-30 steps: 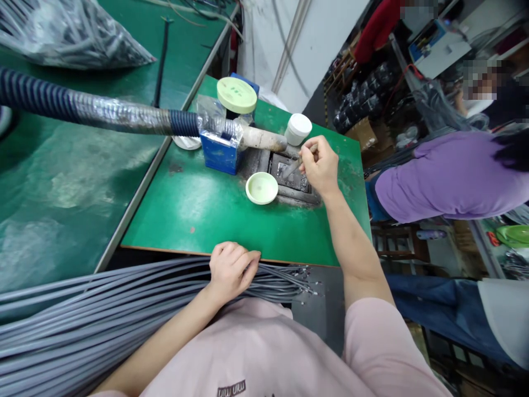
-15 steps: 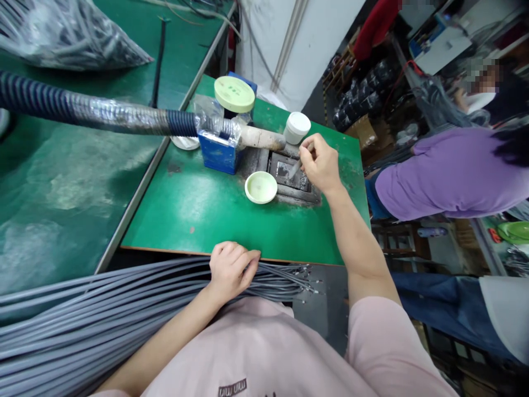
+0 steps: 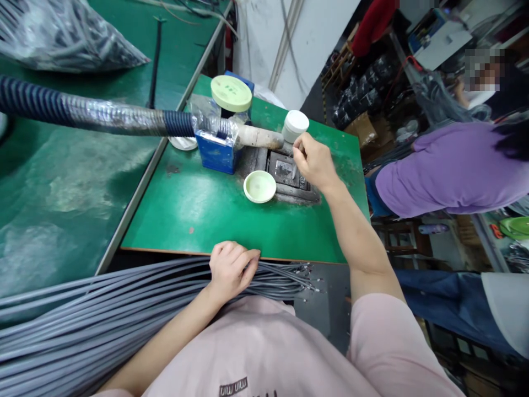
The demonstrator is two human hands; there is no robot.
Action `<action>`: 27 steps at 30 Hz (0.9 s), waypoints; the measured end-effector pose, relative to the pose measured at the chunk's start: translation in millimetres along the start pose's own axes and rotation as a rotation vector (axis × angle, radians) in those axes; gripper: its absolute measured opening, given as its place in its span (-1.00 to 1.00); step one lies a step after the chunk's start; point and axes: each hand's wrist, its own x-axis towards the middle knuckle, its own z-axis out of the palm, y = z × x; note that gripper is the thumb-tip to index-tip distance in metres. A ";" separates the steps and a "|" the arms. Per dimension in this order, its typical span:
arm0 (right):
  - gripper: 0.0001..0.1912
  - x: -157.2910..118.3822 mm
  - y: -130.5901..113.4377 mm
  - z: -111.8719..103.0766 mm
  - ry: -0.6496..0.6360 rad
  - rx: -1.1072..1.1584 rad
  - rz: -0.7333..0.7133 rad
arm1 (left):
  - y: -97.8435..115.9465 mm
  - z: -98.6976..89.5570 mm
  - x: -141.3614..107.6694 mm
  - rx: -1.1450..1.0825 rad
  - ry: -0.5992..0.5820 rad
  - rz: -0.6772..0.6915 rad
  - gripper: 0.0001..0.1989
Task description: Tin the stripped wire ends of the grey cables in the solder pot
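My right hand (image 3: 313, 161) pinches a small pale scraper (image 3: 294, 171), whose tip is at the shiny square in a dark, crusted metal pot (image 3: 285, 172) on the green table. My left hand (image 3: 233, 269) is curled at the table's front edge, over a bundle of grey cables (image 3: 165, 292); its fingers are wrapped on the bundle or edge, which I cannot tell apart. A pale green dish (image 3: 259, 187) sits just left of the pot's front. Behind the pot stands a white lidded jar (image 3: 296, 125).
A ribbed hose (image 3: 119, 117) crosses from the left over a blue box (image 3: 215, 154), its nozzle by the pot. A round yellow-green lid (image 3: 231, 93) is behind. A bag of cable pieces (image 3: 78, 38) lies back left. A person in purple (image 3: 450, 168) is at right.
My right hand has shifted slightly left, and the scraper stands more upright over the shiny square. My left hand has stayed in place.
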 end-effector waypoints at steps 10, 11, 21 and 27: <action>-0.84 2.8 -2.4 -12.8 -0.003 0.044 -0.035 | 0.6 -0.1 -0.3 -0.004 -0.003 0.003 -0.92; -0.81 2.4 -1.2 -13.9 0.006 0.061 -0.024 | 0.6 -0.2 -0.2 -0.004 -0.003 0.004 -0.92; -0.74 2.7 2.0 2.3 0.085 0.204 0.040 | 0.0 0.5 -0.6 0.005 0.005 0.010 -0.92; -0.76 8.5 3.0 13.7 0.064 0.170 -0.003 | 0.3 0.3 -0.1 0.000 0.010 0.012 -0.92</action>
